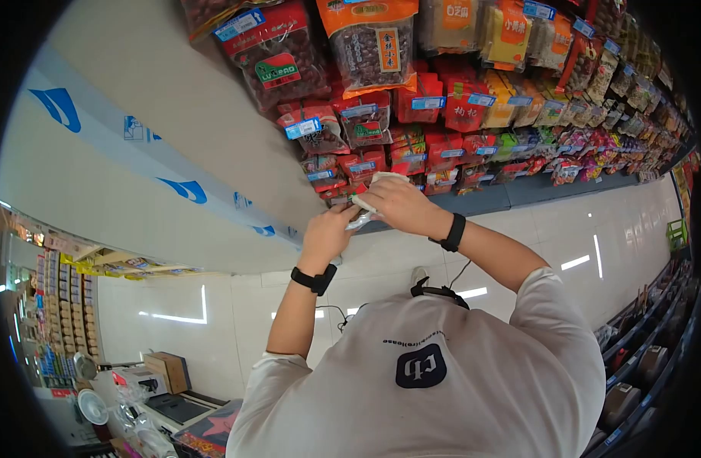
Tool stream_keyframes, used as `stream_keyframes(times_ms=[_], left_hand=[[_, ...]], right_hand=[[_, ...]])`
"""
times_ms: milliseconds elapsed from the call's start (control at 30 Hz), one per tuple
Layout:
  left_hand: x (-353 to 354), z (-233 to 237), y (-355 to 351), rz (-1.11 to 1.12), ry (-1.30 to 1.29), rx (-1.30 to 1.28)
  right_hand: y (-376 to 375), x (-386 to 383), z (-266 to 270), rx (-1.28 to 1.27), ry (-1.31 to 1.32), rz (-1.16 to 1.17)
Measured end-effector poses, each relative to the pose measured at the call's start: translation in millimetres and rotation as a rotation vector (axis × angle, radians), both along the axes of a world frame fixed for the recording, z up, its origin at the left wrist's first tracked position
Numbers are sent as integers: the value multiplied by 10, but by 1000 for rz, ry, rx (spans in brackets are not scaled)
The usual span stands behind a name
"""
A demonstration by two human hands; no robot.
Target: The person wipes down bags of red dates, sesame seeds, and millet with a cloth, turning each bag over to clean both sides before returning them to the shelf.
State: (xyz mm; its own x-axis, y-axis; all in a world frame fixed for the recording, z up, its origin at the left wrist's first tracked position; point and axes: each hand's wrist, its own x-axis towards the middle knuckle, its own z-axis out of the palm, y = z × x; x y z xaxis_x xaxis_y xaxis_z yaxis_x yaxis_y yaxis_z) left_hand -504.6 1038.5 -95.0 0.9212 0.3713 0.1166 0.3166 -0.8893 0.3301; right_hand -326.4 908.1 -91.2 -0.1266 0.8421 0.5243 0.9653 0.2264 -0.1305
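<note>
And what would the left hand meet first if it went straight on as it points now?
Most likely the pale packet at the left hand's fingertips; beyond it, perhaps the red bags, though depth is unclear.

A pale grey short-sleeved T-shirt [511, 374] bears a navy rounded-square badge [421, 366] with white marks, small dark lettering [415, 337] just beyond it. Black bands circle the left wrist [314, 280] and right wrist [453, 232]; a thin dark cable [333, 308] shows near the waist.

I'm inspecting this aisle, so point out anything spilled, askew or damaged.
Nothing plainly stands out: the packaged goods line up in rows. The whitish item between the left hand and right hand is too covered to judge.
</note>
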Motion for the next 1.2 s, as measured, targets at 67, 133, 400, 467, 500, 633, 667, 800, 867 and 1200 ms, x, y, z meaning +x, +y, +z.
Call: stream_keyframes(times_ms=[67, 133, 400, 467, 500, 633, 667, 800, 867, 1200], left_hand=[[-24, 10, 54, -52, 17, -22], [8, 48, 80, -102, 23, -38], [-16, 198, 228, 164, -127, -22], [-95, 72, 228, 225, -345, 37], [-137, -20, 202, 287, -564, 94], [-229, -1004, 146, 474, -623, -770], [-214, -1127, 69, 505, -515, -1110], [5, -1367, -42, 135, -681, -1687], [195, -1137, -42, 76, -829, -1681], [165, -816, 122, 228, -1129, -1619]], right_hand=[[-2, 57, 6, -158, 10, -12], [45, 114, -151, -68, 23, -18], [-35, 193, -78, 77, 383, -161], [-75, 221, -35, 108, 415, -201], [-101, 234, -19, 139, 447, -237], [-145, 243, 53, 154, 643, -348], [-134, 253, 64, 124, 864, -350], [-97, 238, 173, 128, 1426, -96], [-50, 245, 71, 104, 1583, -71], [-63, 238, 128, -80, 1876, -13]])
